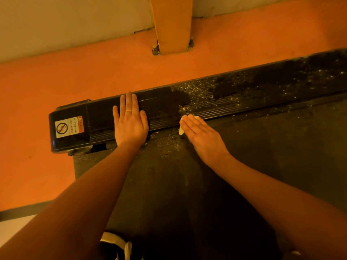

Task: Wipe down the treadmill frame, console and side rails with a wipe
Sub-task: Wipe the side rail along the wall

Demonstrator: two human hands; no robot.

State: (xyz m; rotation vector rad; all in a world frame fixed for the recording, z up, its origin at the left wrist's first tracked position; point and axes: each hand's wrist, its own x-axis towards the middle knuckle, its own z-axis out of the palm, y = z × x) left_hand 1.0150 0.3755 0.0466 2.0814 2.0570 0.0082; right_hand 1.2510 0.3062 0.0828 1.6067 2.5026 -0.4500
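Observation:
The black ribbed side rail [234, 94] of the treadmill runs from lower left to upper right. Its right part is speckled with dust and crumbs; the stretch near my hands looks darker and cleaner. My left hand [130, 121] lies flat on the rail with straight fingers and a yellow ring. My right hand [201, 134] presses a small white wipe [181, 130] with flat fingers at the rail's inner edge, where it meets the dark belt [244, 166]. Most of the wipe is hidden under the hand.
The rail's end cap [69, 128] at the left carries a "no stepping on surface" warning sticker. Beyond the rail lies orange floor [75, 76], with a yellow post [172, 25] bolted down near the wall. My shoe [116, 244] shows at the bottom edge.

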